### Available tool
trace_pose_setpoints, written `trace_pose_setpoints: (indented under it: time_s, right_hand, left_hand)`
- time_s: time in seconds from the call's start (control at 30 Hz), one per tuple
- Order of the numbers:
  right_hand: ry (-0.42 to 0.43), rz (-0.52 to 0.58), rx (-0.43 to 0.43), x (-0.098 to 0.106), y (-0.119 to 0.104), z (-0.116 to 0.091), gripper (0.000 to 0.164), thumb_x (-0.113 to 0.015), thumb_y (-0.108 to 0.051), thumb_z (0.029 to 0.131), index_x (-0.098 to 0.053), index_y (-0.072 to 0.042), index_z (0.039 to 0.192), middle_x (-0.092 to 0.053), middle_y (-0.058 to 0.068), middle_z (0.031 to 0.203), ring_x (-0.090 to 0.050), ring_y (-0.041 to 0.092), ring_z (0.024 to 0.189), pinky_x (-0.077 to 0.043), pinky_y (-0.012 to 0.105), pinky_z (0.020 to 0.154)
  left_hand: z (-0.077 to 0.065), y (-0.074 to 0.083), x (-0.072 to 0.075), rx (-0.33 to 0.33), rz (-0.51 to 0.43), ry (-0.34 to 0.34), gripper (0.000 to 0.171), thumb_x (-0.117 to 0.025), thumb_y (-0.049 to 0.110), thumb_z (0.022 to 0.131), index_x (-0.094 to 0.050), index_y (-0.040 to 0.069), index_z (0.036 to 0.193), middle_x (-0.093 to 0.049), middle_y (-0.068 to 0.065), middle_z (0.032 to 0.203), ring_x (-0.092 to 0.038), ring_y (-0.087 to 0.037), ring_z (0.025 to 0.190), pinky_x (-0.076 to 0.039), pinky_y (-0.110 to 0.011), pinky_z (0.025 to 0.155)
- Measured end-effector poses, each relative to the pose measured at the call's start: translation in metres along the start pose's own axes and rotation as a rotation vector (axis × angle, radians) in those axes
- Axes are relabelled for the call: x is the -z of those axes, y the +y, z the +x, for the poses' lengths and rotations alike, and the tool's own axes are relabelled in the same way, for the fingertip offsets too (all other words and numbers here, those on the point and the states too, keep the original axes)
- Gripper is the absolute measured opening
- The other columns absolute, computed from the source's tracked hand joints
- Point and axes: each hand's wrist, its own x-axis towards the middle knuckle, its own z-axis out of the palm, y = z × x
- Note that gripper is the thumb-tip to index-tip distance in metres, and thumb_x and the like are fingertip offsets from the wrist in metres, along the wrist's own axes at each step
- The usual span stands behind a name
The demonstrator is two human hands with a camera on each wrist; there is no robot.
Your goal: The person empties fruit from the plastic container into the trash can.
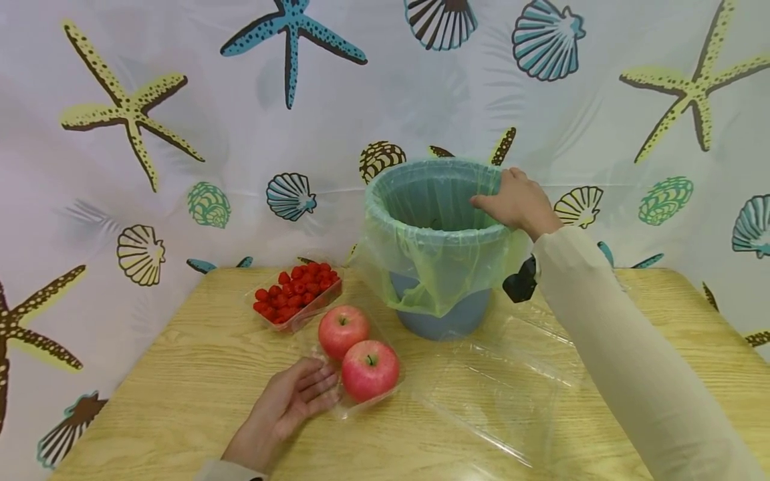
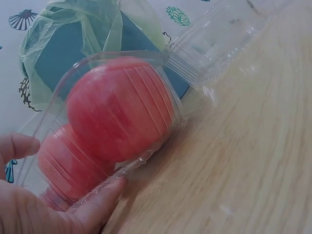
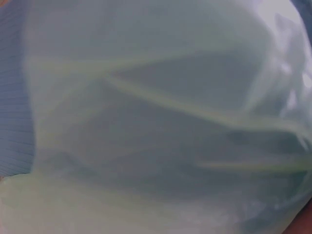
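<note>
Two red apples (image 1: 369, 371) sit side by side in a clear plastic tray (image 2: 170, 105). My left hand (image 1: 295, 399) is at the tray's near left side, palm toward it and fingers loosely extended, with fingertips right at its wall. A blue trash can (image 1: 442, 325), lined with a thin yellow-green bag (image 1: 421, 267), stands upright behind the apples. My right hand (image 1: 519, 200) grips the can's right rim over the bag, thumb on the inner side. In the right wrist view, the translucent bag (image 3: 146, 136) fills nearly everything and hides that hand's fingers.
A clear tray of raspberries (image 1: 297, 294) stands behind and left of the apples. Clear plastic packaging (image 1: 499, 401) lies on the wooden table (image 1: 180, 381) right of them. A curtain (image 1: 337, 120) printed with shells and starfish hangs close behind the trash can.
</note>
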Motion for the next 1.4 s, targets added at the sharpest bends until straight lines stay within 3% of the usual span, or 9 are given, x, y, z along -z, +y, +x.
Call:
trace_pose_setpoints:
  time_s: [0.2,0.43,0.8,1.23,1.4]
  right_hand:
    - [0.001,-0.002,0.002,0.0,0.0,0.0,0.085,-0.042,-0.045,0.097,-0.002,0.008,0.15,0.0,0.026,0.158,-0.011,0.048,0.142,-0.019,0.056,0.114]
    - [0.0,-0.002,0.006,0.0,0.0,0.001,0.085,-0.043,-0.044,0.097,-0.003,0.009,0.15,-0.001,0.026,0.157,-0.01,0.048,0.142,-0.018,0.056,0.114]
    - [-0.004,0.008,0.003,0.001,-0.001,0.0,0.084,-0.043,-0.043,0.097,-0.003,0.009,0.15,0.0,0.025,0.158,-0.008,0.045,0.144,-0.018,0.054,0.115]
    - [-0.001,0.016,0.002,0.001,0.0,0.001,0.08,-0.042,-0.038,0.096,-0.005,0.008,0.15,0.001,0.024,0.158,-0.007,0.044,0.144,-0.017,0.054,0.115]
    - [0.01,0.015,0.007,0.0,0.001,0.002,0.079,-0.043,-0.037,0.096,-0.007,0.008,0.15,-0.001,0.025,0.158,-0.009,0.045,0.144,-0.018,0.054,0.115]
  left_hand:
    - [-0.003,0.003,0.002,-0.015,0.024,0.006,0.028,-0.045,0.013,0.094,-0.067,0.014,0.077,-0.07,-0.002,0.084,-0.067,-0.014,0.083,-0.056,-0.031,0.073]
    - [-0.009,0.018,0.003,-0.043,0.035,0.041,0.032,-0.04,0.019,0.097,-0.065,0.015,0.078,-0.071,0.001,0.082,-0.068,-0.011,0.077,-0.057,-0.027,0.068]
    - [-0.018,0.048,0.003,-0.139,0.096,0.025,0.028,-0.036,0.028,0.102,-0.059,0.014,0.102,-0.068,0.005,0.089,-0.068,-0.009,0.082,-0.057,-0.028,0.076]
    - [-0.025,0.09,-0.002,-0.197,0.019,-0.006,0.022,-0.044,0.036,0.1,-0.052,0.017,0.108,-0.061,0.006,0.091,-0.066,-0.005,0.082,-0.056,-0.022,0.076]
    - [-0.026,0.108,-0.005,-0.198,-0.064,-0.008,0.027,-0.048,0.037,0.099,-0.045,0.013,0.11,-0.06,0.003,0.093,-0.066,-0.008,0.084,-0.056,-0.024,0.078]
